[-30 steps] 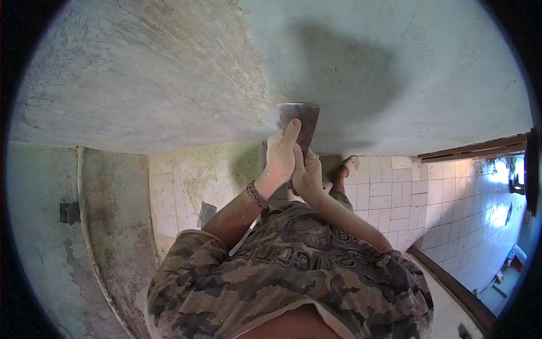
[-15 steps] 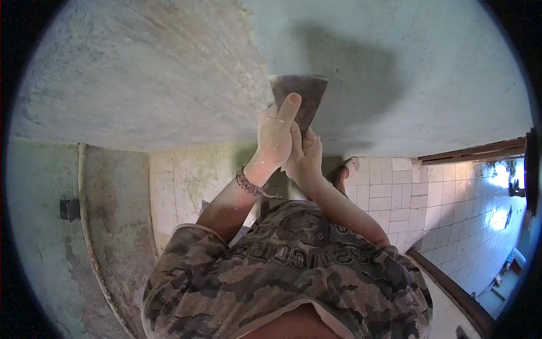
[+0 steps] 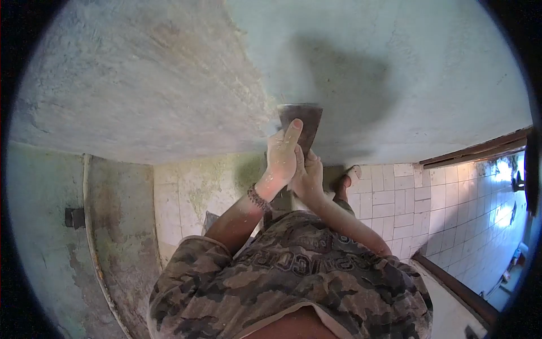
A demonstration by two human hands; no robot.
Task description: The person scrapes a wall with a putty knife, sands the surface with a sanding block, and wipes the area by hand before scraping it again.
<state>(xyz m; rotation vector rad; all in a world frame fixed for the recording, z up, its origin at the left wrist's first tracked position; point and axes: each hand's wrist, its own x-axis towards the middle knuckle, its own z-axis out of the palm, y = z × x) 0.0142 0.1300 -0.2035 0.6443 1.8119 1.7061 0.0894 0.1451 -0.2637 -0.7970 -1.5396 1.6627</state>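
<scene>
A wide metal scraper points away from my body, its broad edge at or close to a pale green painted surface. My left hand, dusted with pale flecks and with a braided bracelet at the wrist, grips the scraper with its thumb laid along the blade. My right hand is closed round the lower part of the tool, just right of and below my left hand. The handle is mostly hidden by my hands. Left of the blade, a rough greyish scraped area borders the paint.
A pipe runs down the stained wall at the left, beside a dark box. White tiles lie below right, with a foot over them. Dark wooden frame pieces are at the right.
Both hands and the scraper have moved down in the view, back toward my body. Both hands keep their hold. The view has shifted slightly, and more of the foot and leg shows.
</scene>
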